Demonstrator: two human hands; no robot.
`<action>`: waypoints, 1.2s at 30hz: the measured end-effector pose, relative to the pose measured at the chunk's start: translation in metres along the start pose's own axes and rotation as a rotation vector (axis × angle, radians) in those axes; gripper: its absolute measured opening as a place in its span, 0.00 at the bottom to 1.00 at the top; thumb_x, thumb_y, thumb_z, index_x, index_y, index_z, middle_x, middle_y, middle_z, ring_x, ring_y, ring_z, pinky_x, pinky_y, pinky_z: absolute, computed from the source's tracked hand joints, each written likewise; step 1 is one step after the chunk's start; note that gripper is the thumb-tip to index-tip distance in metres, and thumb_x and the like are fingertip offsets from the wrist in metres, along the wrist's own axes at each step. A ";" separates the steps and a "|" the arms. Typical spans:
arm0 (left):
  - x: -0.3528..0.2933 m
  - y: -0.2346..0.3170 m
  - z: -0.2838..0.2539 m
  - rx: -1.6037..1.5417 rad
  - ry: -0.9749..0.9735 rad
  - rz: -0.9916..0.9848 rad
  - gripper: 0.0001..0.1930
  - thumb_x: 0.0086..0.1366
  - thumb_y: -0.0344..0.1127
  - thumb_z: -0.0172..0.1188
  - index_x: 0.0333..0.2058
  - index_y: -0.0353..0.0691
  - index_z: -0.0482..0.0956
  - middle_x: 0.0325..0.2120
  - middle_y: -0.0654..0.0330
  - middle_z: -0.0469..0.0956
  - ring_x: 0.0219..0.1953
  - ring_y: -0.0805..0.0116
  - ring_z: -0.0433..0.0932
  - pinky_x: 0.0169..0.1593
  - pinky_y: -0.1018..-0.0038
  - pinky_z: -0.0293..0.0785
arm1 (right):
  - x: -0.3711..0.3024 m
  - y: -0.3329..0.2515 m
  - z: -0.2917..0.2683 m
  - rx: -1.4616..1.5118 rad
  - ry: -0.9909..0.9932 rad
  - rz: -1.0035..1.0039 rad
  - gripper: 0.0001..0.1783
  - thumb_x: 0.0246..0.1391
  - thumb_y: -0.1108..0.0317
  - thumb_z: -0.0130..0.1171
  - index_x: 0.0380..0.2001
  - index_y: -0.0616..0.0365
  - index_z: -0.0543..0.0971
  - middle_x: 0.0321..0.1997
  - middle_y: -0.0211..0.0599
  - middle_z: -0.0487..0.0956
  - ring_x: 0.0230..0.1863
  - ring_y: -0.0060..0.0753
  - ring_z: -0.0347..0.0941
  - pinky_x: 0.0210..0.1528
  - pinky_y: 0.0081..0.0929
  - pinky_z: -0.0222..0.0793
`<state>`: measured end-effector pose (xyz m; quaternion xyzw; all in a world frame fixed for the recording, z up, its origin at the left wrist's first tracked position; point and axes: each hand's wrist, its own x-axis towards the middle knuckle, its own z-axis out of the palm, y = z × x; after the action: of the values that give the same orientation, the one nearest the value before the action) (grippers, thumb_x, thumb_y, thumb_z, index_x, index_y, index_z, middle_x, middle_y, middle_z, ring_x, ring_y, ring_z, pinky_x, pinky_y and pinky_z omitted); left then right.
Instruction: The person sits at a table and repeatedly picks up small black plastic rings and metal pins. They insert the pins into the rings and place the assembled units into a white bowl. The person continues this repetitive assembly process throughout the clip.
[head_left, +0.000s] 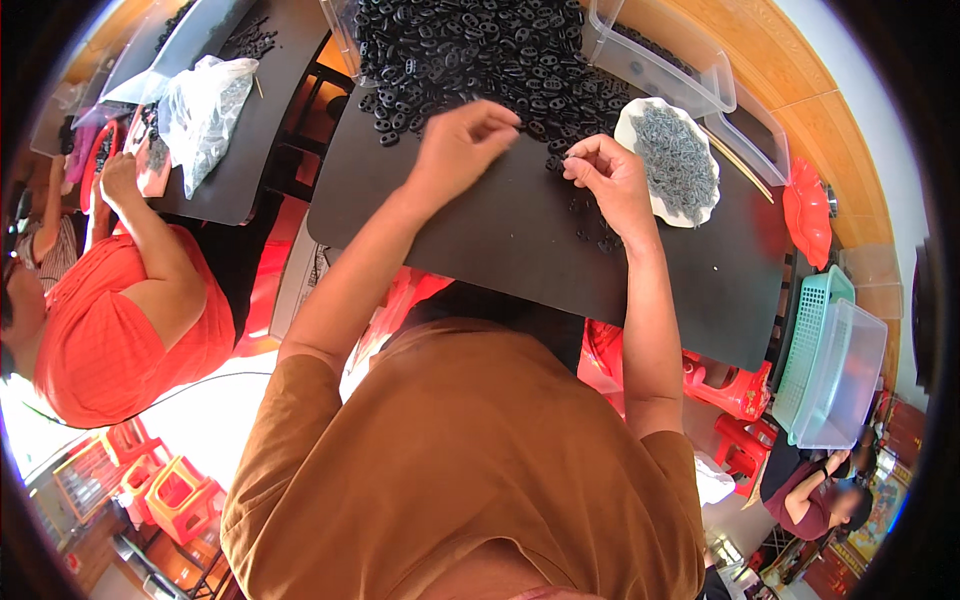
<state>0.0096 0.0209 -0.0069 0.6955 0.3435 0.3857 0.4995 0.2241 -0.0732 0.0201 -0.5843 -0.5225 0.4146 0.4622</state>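
Fingertips of the left hand are pinched at the edge of the heap of small black plastic rings on the black tabletop; the right hand is closed on one piece. One ring is best picked singly, the pile left undisturbed.

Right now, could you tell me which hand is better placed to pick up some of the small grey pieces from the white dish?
Likely the right hand: it sits just beside the white dish, while the left hand rests further away at the black ring pile.
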 end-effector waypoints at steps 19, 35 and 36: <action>0.027 0.017 0.017 0.767 -0.165 0.432 0.08 0.59 0.33 0.64 0.38 0.41 0.81 0.36 0.60 0.76 0.45 0.59 0.76 0.46 0.63 0.76 | 0.001 -0.002 -0.004 0.024 0.077 -0.048 0.03 0.57 0.73 0.64 0.34 0.59 0.80 0.29 0.27 0.80 0.30 0.18 0.77 0.33 0.18 0.71; 0.023 0.017 0.014 -0.587 -0.223 -0.297 0.08 0.69 0.30 0.59 0.45 0.36 0.80 0.38 0.64 0.80 0.39 0.76 0.81 0.45 0.80 0.79 | 0.000 -0.005 0.001 0.173 0.059 -0.073 0.05 0.58 0.72 0.64 0.36 0.60 0.79 0.32 0.28 0.81 0.31 0.20 0.78 0.34 0.18 0.72; 0.022 0.015 0.016 -0.593 -0.231 -0.304 0.08 0.69 0.30 0.59 0.44 0.36 0.80 0.38 0.64 0.80 0.39 0.75 0.81 0.46 0.80 0.79 | 0.000 -0.005 0.001 0.181 0.049 -0.078 0.05 0.58 0.72 0.64 0.36 0.60 0.79 0.32 0.28 0.81 0.32 0.20 0.78 0.34 0.18 0.72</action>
<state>0.0349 0.0290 0.0081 0.5001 0.2572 0.3087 0.7671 0.2220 -0.0729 0.0249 -0.5292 -0.4939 0.4274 0.5416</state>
